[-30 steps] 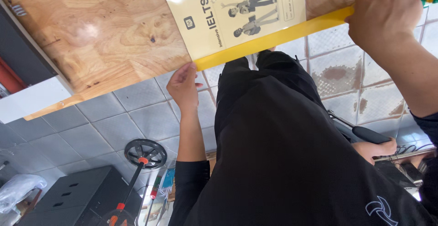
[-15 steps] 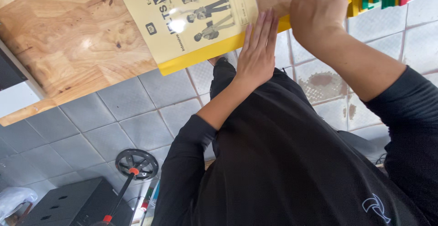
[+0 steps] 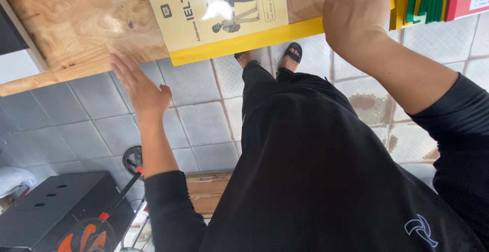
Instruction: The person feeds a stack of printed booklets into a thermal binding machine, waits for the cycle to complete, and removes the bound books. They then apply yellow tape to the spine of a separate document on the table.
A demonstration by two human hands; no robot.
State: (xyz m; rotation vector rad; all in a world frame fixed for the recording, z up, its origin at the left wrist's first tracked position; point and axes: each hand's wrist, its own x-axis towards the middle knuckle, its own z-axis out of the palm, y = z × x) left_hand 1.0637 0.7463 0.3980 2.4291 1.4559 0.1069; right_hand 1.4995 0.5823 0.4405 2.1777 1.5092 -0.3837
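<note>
The yellow book [image 3: 229, 23] lies flat on the wooden tabletop [image 3: 76, 23] at the top centre of the frame, its long axis running left to right along the table's edge. The right hand [image 3: 356, 20] is fisted on its right end at upper right. The left hand [image 3: 140, 91], open and empty with fingers spread, hovers at centre left, apart from the book.

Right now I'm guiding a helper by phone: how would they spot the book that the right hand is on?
Find the wooden tabletop above the grey tiled floor. Jutting over its near edge is a yellow book, the right hand closed on its corner. Unlike the upright green and yellow books beside it, it lies flat, cover up.
</note>
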